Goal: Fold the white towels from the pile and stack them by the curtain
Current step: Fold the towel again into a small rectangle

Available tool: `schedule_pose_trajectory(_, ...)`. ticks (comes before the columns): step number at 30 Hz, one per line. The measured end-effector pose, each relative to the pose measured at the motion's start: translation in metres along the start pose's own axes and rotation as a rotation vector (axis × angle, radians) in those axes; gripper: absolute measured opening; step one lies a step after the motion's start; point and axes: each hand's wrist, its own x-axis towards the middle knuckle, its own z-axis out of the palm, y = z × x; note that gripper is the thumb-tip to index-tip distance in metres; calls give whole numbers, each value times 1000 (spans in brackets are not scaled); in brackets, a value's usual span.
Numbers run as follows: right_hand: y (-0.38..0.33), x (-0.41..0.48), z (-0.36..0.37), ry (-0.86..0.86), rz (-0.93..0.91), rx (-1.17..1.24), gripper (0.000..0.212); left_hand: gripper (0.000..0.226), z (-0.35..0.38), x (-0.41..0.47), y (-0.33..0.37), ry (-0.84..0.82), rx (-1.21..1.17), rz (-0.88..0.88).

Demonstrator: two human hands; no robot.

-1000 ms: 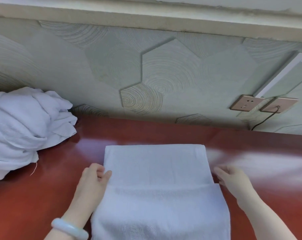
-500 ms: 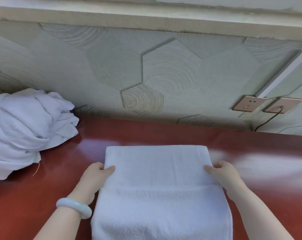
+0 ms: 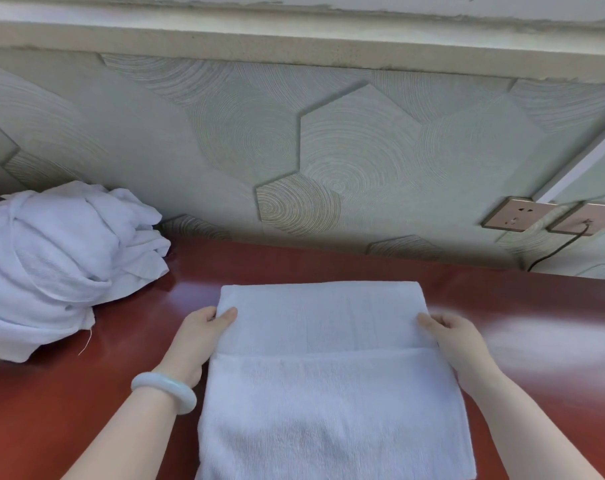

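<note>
Red table (image 3: 328, 265): left hand (image 3: 200, 336), right hand (image 3: 456, 341) pinch towel (image 3: 328, 393) side edges; near end cut off.

No legible text or labels anywhere.

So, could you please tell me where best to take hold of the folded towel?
The folded towel lies flat and wide, so probably grip its two side edges near the far end, coming in from left and right at once; that should keep the layers aligned. The left hand and right hand pinch there.
</note>
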Motion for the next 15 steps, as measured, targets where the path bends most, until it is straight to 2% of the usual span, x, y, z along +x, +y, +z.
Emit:
schedule_pose_trajectory(5, -28, 10, -2, -132, 111, 240, 19, 35, 2, 4, 15, -76, -188, -124)
schedule_pose_trajectory(6, -29, 13, 0, -110, 107, 172, 20, 34, 3, 3, 18, -124, -221, -184)
schedule_pose_trajectory(7, -28, 17, 2, -62, 40, -7, 22, 34, 3, 1, 21, -186, -238, -246)
schedule_pose_trajectory(9, -29, 19, 11, 153, -200, -438, 19, 39, 0, -2, 26, -323, -248, -329)
schedule_pose_trajectory(10, -33, 14, 18, 212, -305, -471, 14, 42, -2, -3, 27, -370, -255, -349)
schedule_pose_trajectory(12, -38, 5, 29, 190, -349, -359, 13, 45, -4, -3, 27, -401, -285, -366)
schedule_pose_trajectory(15, -41, 4, 31, 173, -164, -129, 25, 48, -1, -6, 24, -391, -409, -396)
